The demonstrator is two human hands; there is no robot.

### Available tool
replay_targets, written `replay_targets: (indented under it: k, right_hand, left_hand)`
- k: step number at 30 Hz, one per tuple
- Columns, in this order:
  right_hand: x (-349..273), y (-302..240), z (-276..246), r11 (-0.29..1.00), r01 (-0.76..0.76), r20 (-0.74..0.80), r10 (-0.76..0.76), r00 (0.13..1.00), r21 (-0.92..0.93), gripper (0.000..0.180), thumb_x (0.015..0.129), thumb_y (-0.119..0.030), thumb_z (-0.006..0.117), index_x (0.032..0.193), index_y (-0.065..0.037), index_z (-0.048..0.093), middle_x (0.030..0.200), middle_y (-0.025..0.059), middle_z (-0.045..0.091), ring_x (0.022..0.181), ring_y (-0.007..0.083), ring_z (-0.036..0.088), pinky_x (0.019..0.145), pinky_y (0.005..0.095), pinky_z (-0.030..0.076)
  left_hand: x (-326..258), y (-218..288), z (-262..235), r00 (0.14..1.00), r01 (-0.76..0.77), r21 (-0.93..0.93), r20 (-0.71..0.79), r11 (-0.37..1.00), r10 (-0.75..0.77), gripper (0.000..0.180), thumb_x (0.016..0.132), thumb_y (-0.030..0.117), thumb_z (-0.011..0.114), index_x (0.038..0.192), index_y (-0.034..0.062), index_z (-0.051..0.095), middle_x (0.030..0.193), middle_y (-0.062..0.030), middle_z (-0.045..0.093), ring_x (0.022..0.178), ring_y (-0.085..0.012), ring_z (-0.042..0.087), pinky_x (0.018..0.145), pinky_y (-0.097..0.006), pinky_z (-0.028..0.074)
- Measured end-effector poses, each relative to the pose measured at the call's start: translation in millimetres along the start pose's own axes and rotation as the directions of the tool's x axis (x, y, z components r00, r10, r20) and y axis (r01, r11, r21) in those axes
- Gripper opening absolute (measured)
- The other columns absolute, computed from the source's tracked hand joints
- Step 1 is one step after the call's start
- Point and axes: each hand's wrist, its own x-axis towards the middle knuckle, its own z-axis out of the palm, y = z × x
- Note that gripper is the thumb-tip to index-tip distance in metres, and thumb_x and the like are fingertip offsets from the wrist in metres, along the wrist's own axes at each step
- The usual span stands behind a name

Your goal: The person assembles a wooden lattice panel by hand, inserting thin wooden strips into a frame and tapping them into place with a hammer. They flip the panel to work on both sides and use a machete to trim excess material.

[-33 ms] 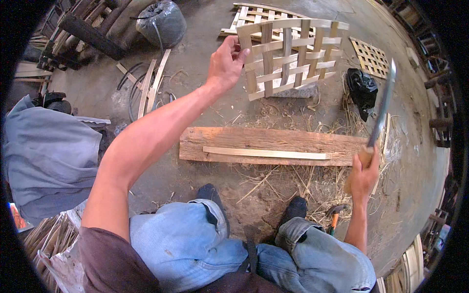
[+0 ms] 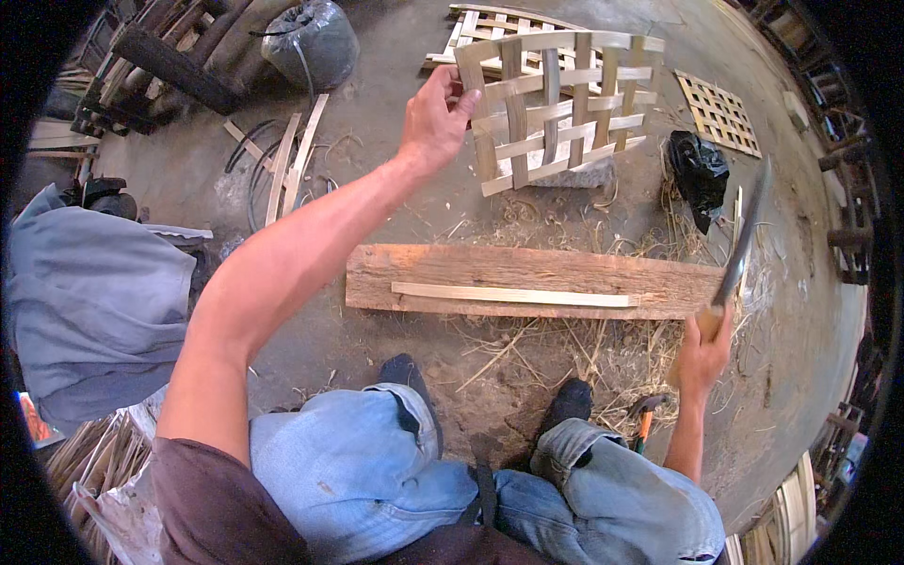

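Observation:
My left hand [image 2: 438, 122], arm stretched forward, pinches the left edge of a woven lattice panel [image 2: 517, 113] of pale flat strips. The panel is held up off the floor, tilted. In my right hand [image 2: 702, 363] is a long knife [image 2: 744, 240], gripped by its wooden handle, with its blade pointing forward. The blade is apart from the panel and passes over the right end of a rough wooden board [image 2: 527, 266] on the floor. On that board lies one pale split strip [image 2: 513, 295].
Behind the held panel lie more woven lattices [image 2: 466, 33], and another lattice [image 2: 720, 113] sits at far right. A black plastic bag [image 2: 697, 179] is near it. A hammer [image 2: 646, 405] rests by my right knee among shavings. Grey cloth [image 2: 104, 311] hangs at left.
The knife in my right hand has swung down, its tip now lower and slightly farther right. The panel in my left hand has shifted slightly left.

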Motion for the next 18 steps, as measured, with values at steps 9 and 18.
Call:
replay_targets:
  k: [9, 18]
  right_hand:
    - [-154.0, 287.9, -70.8, 0.926, -0.34, 0.158, 0.365, 0.918, -0.164, 0.065, 0.082, -0.017, 0.072, 0.137, 0.007, 0.047, 0.131, 0.0252, 0.056, 0.122, 0.0346, 0.055, 0.102, 0.0401, 0.043]
    - [-96.9, 239.6, -45.4, 0.903, -0.095, 0.077, 0.139, 0.987, -0.418, 0.047, 0.084, -0.018, 0.069, 0.124, 0.004, 0.057, 0.109, 0.0216, 0.061, 0.103, 0.0386, 0.059, 0.09, 0.045, 0.047]
  left_hand:
    - [34.2, -22.0, 4.2, 0.917, 0.399, -0.156, 0.096, 0.904, -0.388, 0.027, 0.099, 0.011, 0.055, 0.123, 0.0027, 0.047, 0.109, -0.0104, 0.063, 0.097, -0.0206, 0.066, 0.076, -0.039, 0.063]
    - [41.3, -24.7, 7.6, 0.91, 0.412, -0.188, 0.135, 0.892, -0.392, 0.027, 0.099, 0.01, 0.053, 0.123, 0.0026, 0.045, 0.108, -0.0092, 0.063, 0.092, -0.0211, 0.067, 0.077, -0.038, 0.061]
